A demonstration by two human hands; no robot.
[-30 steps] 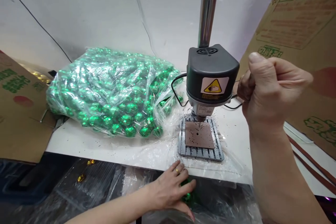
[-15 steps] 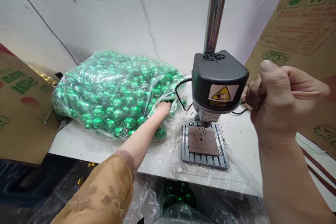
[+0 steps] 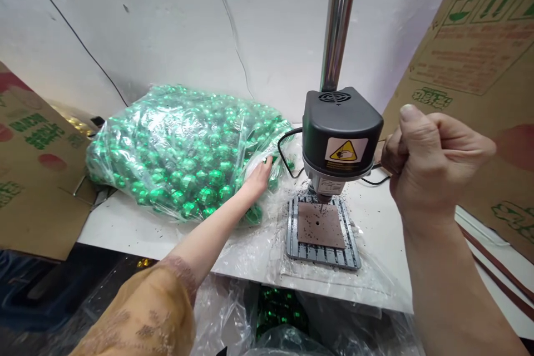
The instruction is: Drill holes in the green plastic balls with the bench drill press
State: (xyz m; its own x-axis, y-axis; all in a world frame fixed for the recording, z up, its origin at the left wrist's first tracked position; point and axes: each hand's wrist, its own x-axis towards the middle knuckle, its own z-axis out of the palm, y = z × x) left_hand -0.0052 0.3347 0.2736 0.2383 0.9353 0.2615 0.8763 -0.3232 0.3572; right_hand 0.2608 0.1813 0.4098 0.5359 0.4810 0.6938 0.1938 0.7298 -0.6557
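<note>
My left hand (image 3: 259,173) is at the open mouth of a clear plastic bag (image 3: 250,164) full of shiny green faceted balls (image 3: 206,196). Its fingers are curled together, and what they hold, if anything, is hidden. On the right, my right hand (image 3: 434,161) makes a fist beside the black head of a small drill press (image 3: 342,128); whatever lies inside the fist cannot be made out. Below the drill bit, a brown square board (image 3: 321,226) with a dark hole rests on the slotted metal base (image 3: 324,258).
Dark shavings lie around the base and over the white table (image 3: 125,222). Cardboard boxes stand at the left (image 3: 37,178) and right (image 3: 471,44). A metal column (image 3: 340,22) rises behind the drill head. More green balls (image 3: 279,311) in clear plastic sit below the table edge.
My left hand has drawn back slightly out of the bag's mouth, so more of its fingers show. My right fist stays by the drill head. The view has shifted a little.
</note>
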